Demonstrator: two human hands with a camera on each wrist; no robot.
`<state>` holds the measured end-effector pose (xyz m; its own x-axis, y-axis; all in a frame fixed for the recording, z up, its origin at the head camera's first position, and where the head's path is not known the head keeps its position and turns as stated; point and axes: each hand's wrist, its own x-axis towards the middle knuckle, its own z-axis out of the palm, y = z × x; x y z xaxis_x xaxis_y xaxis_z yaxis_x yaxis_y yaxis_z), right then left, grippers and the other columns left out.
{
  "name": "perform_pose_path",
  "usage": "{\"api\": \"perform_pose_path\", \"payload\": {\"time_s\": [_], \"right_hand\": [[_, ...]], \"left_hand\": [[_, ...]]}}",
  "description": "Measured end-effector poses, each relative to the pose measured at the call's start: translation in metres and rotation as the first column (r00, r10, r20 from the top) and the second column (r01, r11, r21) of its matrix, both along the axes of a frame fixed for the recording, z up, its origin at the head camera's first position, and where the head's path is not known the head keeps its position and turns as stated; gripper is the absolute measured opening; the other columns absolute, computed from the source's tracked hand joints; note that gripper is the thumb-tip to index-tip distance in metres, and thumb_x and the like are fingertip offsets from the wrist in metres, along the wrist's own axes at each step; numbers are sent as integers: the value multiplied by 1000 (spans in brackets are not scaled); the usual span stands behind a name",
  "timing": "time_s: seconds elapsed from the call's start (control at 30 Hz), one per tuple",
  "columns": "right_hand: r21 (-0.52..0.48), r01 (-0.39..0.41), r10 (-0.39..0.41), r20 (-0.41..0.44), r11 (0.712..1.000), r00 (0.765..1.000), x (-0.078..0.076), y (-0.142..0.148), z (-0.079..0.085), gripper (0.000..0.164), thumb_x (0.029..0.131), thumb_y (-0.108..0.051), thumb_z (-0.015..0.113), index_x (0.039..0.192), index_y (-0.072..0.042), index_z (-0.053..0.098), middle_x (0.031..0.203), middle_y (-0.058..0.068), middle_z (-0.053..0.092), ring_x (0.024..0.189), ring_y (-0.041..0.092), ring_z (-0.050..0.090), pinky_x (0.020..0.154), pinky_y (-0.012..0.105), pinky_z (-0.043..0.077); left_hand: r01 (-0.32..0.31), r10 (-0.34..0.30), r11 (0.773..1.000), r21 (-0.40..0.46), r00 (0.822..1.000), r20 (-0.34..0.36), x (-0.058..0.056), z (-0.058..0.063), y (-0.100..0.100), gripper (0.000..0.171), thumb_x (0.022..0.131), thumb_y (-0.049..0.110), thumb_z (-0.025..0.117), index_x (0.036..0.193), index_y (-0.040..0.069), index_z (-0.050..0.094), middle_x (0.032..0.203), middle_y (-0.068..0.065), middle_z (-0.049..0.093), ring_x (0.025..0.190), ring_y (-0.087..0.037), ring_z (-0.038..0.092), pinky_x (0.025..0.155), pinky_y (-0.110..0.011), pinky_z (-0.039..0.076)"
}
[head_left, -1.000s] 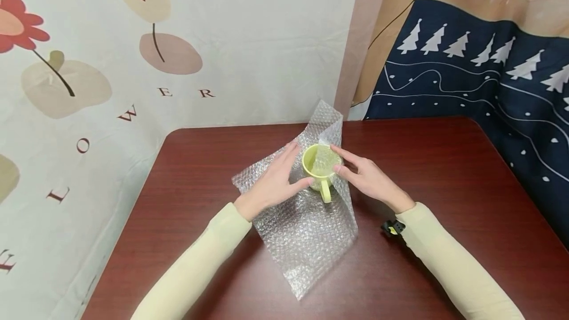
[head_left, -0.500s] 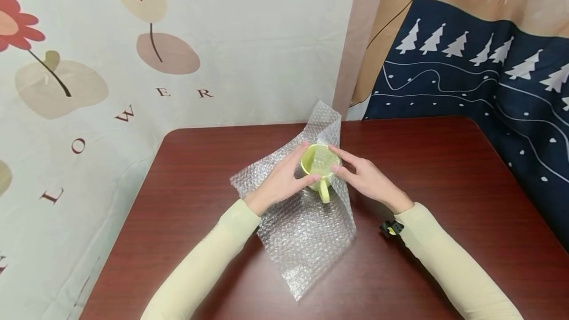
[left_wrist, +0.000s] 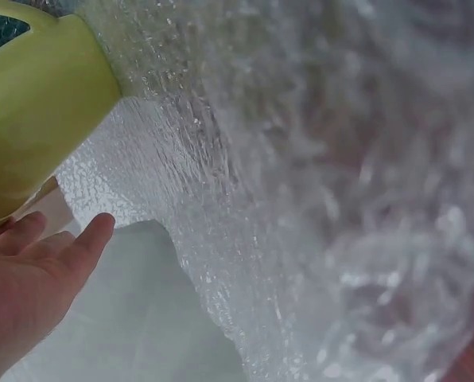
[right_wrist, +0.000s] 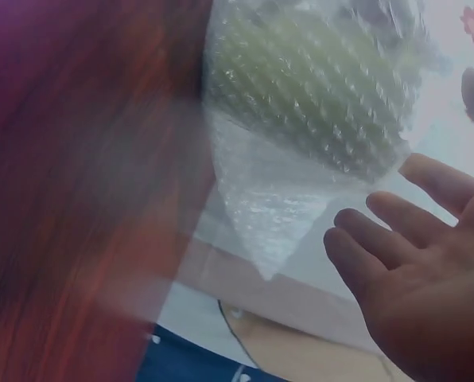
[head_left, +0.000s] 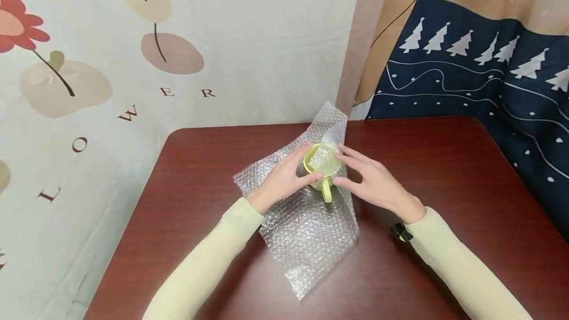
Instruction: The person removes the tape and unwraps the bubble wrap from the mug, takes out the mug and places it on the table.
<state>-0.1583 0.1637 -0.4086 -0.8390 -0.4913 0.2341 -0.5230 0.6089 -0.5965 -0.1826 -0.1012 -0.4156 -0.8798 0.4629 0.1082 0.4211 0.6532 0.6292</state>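
Observation:
A yellow-green mug (head_left: 327,189) stands on a sheet of bubble wrap (head_left: 311,236), its handle facing me. One flap of the wrap covers the mug's right side and dips over the rim into its mouth. My left hand (head_left: 282,177) lies along the mug's left side with fingers extended; the left wrist view shows fingertips (left_wrist: 30,227) by the mug's edge. To the right, my right hand (head_left: 380,181) has its fingers spread at the wrapped side and rim. In the right wrist view, the wrap (right_wrist: 301,87) covers the mug's side, and the fingers are loosely bent without gripping.
The dark red-brown table (head_left: 200,157) extends around the sheet. Its back edge meets a pale flower-print cloth (head_left: 266,63); a navy cloth with white trees (head_left: 444,78) hangs at the right. A small black device (head_left: 402,232) sits at my right wrist.
My left hand has moved right, closer against the mug. My right hand has shifted slightly right with its fingers spread wider. The flap inside the mug's mouth looks more bunched.

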Motion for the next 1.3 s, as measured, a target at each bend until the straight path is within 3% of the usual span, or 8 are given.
{"api": "perform_pose_path", "payload": {"time_s": [0.17, 0.3, 0.47, 0.63, 0.77, 1.0, 1.3], "right_hand": [[60, 23, -16, -101, 998, 995, 7, -7, -1, 77, 87, -51, 82, 145, -7, 60, 161, 10, 43, 139, 33, 52, 101, 52, 53], [76, 42, -28, -173, 996, 985, 8, -9, -2, 66, 89, -45, 82, 139, -5, 65, 157, 13, 48, 132, 34, 58, 97, 50, 55], [-7, 59, -59, -232, 998, 971, 10, -7, 0, 43, 92, -23, 78, 130, -5, 72, 149, 12, 57, 128, 32, 61, 97, 50, 55], [-116, 87, -119, -304, 989, 945, 10, -3, 4, 28, 91, -8, 76, 119, -5, 76, 130, 9, 70, 117, 28, 68, 93, 49, 57], [-120, 135, -166, -304, 984, 938, 11, 1, 4, 27, 88, -7, 82, 115, -7, 76, 116, 8, 72, 106, 25, 69, 88, 47, 59], [-86, 256, -270, -266, 963, 926, 9, 15, 0, 48, 83, -17, 90, 121, -3, 67, 110, 12, 67, 93, 26, 66, 78, 46, 61], [-88, 379, -388, -279, 921, 878, 5, 36, 4, 32, 92, 1, 71, 123, 2, 64, 99, 14, 65, 82, 27, 65, 69, 50, 60]], "left_hand": [[-3, 3, 1000, -12, 1000, -3, 1, 2, -1, 87, 95, 53, 71, 161, 8, 36, 166, -9, 35, 154, -29, 29, 122, -52, 26], [0, 0, 1000, -24, 1000, -3, 0, 3, 0, 87, 96, 54, 70, 161, 8, 35, 165, -12, 36, 153, -31, 31, 122, -53, 27], [0, -1, 1000, -24, 1000, -9, -1, 1, 0, 87, 95, 53, 71, 161, 8, 36, 164, -16, 38, 152, -34, 31, 121, -53, 27], [-12, 12, 1000, -21, 1000, -15, -1, 0, 0, 88, 94, 53, 72, 161, 8, 36, 163, -17, 39, 152, -34, 32, 121, -53, 29], [-11, 11, 1000, -23, 1000, -16, -1, 1, 0, 89, 93, 53, 73, 161, 8, 36, 162, -15, 40, 150, -33, 36, 120, -52, 32], [-10, 10, 1000, -18, 1000, -16, -1, -1, 0, 90, 93, 54, 73, 161, 8, 35, 162, -12, 41, 149, -30, 39, 119, -50, 34], [-20, 19, 999, -25, 1000, -21, 0, -1, 1, 90, 93, 54, 73, 161, 9, 35, 162, -12, 42, 148, -31, 40, 119, -49, 34]]}}
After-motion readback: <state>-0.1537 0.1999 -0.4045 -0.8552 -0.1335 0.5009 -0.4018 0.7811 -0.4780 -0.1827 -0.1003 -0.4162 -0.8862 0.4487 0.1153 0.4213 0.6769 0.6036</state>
